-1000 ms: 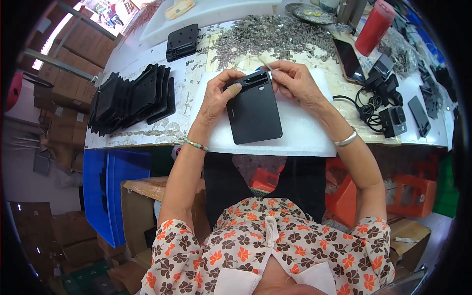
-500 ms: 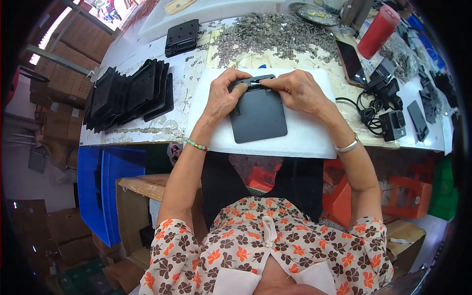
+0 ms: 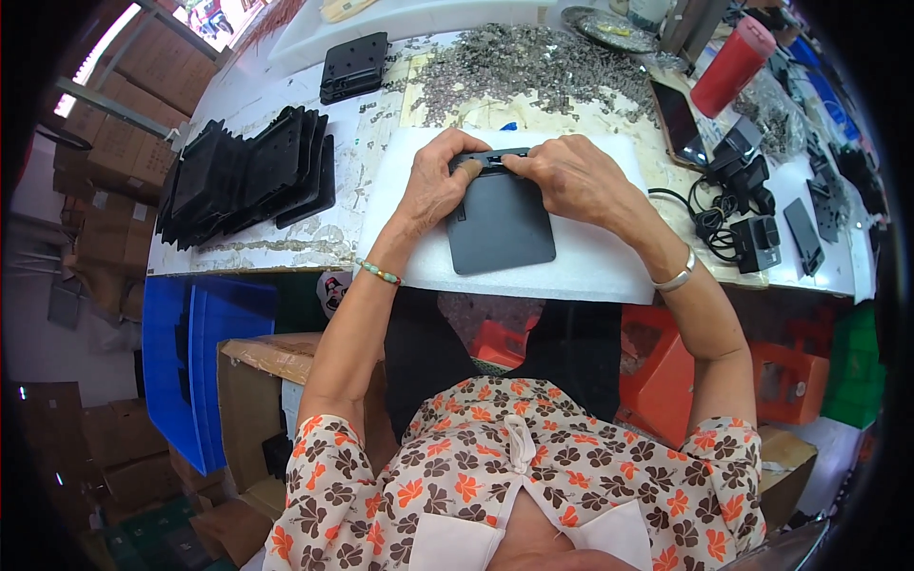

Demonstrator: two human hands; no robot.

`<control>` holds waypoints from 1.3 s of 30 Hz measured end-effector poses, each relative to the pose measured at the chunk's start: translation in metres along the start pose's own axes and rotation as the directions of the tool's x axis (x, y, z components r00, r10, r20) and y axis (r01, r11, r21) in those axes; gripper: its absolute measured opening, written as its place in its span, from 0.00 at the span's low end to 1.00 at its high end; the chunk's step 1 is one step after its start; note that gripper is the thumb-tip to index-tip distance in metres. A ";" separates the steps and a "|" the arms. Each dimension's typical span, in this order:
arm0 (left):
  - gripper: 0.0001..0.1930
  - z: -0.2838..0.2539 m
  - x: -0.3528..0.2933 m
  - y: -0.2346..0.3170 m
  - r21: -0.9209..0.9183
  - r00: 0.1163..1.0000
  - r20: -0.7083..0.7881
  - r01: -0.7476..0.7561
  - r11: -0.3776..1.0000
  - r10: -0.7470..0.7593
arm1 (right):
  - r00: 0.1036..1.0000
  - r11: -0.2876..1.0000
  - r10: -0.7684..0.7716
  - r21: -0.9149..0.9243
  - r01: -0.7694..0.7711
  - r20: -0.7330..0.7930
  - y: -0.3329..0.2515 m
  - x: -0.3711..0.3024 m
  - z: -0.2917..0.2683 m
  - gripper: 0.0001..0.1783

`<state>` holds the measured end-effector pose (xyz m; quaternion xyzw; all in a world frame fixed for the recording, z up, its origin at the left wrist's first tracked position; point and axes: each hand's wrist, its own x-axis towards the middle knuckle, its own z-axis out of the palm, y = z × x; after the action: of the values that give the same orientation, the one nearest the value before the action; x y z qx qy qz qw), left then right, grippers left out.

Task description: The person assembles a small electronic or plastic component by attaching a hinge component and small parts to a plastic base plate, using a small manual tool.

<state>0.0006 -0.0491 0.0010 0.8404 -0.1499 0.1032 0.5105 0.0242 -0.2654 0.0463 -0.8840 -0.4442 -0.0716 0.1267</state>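
A flat dark grey plastic panel [image 3: 503,228] lies on a white foam sheet [image 3: 600,271] in front of me. Along its far edge runs a dark bar [image 3: 493,158] with a slot and a small shiny part in it. My left hand [image 3: 440,183] is closed on the left end of this edge, thumb on top. My right hand [image 3: 577,179] presses its bent fingers at the slot from the right; whether a small piece sits under those fingertips is hidden. Both hands are close together at the far edge.
Black plastic panels [image 3: 243,176] are stacked at the left, with another small stack [image 3: 353,67] behind. Many small metal parts [image 3: 528,71] spread across the far table. On the right are a phone [image 3: 678,122], a red cylinder [image 3: 733,67] and black cabled adapters [image 3: 757,243].
My right hand has shifted slightly left along the slot, its fingers more bent over it. The left hand keeps its hold on the panel.
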 end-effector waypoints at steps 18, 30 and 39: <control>0.11 -0.008 -0.010 0.008 -0.312 0.999 0.020 0.054 0.948 -0.051 | 0.805 0.455 0.586 0.859 -0.234 -0.091 -0.020 -0.043 0.019 0.16; 0.16 -0.018 -0.022 0.035 -0.472 0.987 -0.150 -0.021 0.881 -0.057 | 0.756 0.915 0.287 0.402 -0.034 -0.589 -0.070 -0.037 -0.039 0.14; 0.15 -0.024 -0.085 0.009 -0.367 0.924 -0.271 0.159 0.917 -0.269 | 0.933 0.920 -0.284 -0.337 0.201 -0.219 -0.116 -0.039 -0.002 0.16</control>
<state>-0.0824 -0.0190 -0.0081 0.7241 0.0123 0.1521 0.6726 -0.0920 -0.2299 0.0575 -0.8129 -0.5136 -0.2724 0.0349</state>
